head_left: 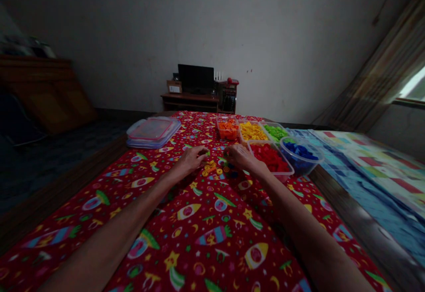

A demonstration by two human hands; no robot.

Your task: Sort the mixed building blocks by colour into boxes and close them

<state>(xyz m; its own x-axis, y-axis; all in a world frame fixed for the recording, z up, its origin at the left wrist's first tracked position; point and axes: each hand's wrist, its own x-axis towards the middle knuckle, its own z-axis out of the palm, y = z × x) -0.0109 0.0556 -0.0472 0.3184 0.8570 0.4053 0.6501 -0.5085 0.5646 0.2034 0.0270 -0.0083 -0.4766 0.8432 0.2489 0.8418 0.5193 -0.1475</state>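
My left hand [193,159] is closed in a pinch over the tablecloth, with a small green plastic piece [208,153] at its fingertips. Across from it, my right hand [241,156] has its fingers pressed together and pointing down; whatever they hold, if anything, is hidden. Between and just below the hands lie several small yellow round pieces [219,171] and an orange piece [213,165]. A dark blue round piece [234,174] lies under my right hand. The red box [270,158] of loose red pieces stands close to the right of that hand.
Beyond the red box are tubs of orange pieces [228,129], yellow pieces [253,131] and green pieces [275,132]. A round tub of blue pieces [300,152] stands at the right edge. Stacked lids [152,131] lie at the far left. A patterned red cloth [212,216] covers the table.
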